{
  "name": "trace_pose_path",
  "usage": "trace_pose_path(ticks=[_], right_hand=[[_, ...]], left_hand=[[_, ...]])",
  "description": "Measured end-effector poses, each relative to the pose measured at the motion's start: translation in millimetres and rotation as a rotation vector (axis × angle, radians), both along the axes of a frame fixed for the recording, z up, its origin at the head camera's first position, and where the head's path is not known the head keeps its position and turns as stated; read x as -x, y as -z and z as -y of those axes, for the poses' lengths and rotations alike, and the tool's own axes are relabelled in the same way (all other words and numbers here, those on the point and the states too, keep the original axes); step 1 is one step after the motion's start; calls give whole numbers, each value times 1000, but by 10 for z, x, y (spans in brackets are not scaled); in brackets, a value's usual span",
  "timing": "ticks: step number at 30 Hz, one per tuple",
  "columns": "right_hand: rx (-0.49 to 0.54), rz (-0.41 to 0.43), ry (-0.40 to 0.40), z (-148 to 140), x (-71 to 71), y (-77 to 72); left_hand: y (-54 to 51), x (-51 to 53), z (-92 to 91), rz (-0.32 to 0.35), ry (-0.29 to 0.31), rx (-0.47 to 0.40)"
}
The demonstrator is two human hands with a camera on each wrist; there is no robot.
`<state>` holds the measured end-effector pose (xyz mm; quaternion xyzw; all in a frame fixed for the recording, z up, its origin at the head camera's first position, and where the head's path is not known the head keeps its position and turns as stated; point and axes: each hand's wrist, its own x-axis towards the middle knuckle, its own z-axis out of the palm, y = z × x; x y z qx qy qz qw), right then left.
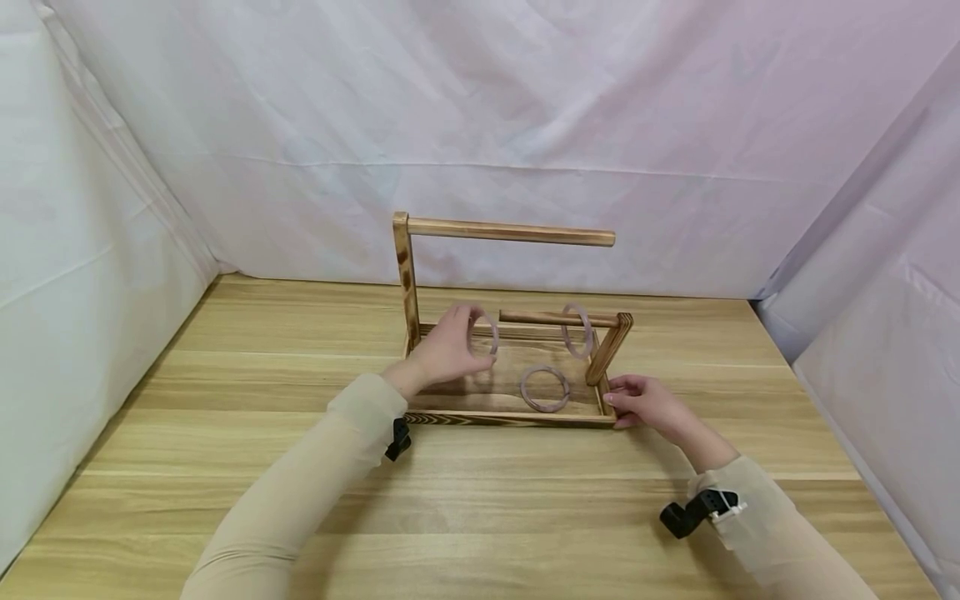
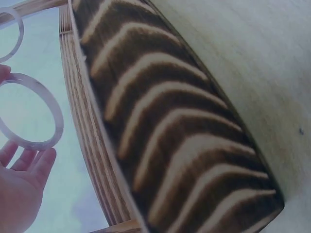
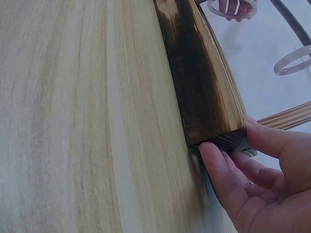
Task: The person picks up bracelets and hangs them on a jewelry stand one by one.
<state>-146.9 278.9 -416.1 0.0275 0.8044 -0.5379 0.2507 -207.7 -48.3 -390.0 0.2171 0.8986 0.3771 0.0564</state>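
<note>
My left hand point(image 1: 448, 346) pinches a pale lilac bangle point(image 1: 496, 335) between thumb and fingertips, just left of the free end of the lower bar point(image 1: 532, 317) on a wooden two-bar stand point(image 1: 510, 420). In the left wrist view the held bangle point(image 2: 58, 116) stands clear of the wood. A second bangle point(image 1: 588, 337) hangs around the lower bar near its post. Inside the stand's base lies a third bangle point(image 1: 546, 408). My right hand point(image 1: 648, 408) grips the base's right end, thumb on the rim and fingers against the end face point(image 3: 228, 140).
The upper bar point(image 1: 517, 232) runs rightward from a tall left post point(image 1: 407, 275), its right end free. A wood-grain table point(image 1: 480, 517) carries the stand. White cloth point(image 1: 480, 125) hangs behind and at both sides.
</note>
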Motion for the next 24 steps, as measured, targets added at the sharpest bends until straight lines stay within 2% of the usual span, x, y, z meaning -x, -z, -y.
trace_pose_path(ticks=[5, 11, 18, 24], right_hand=[[23, -6, -3, -30, 6, 26], [96, -34, -42, -82, 4, 56], [29, 0, 8, -31, -1, 20], [10, 9, 11, -25, 21, 25]], left_hand=[[-37, 2, 14, -9, 8, -35], [-106, 0, 20, -27, 13, -31], [-154, 24, 26, -77, 21, -66], [-156, 30, 53, -72, 21, -75]])
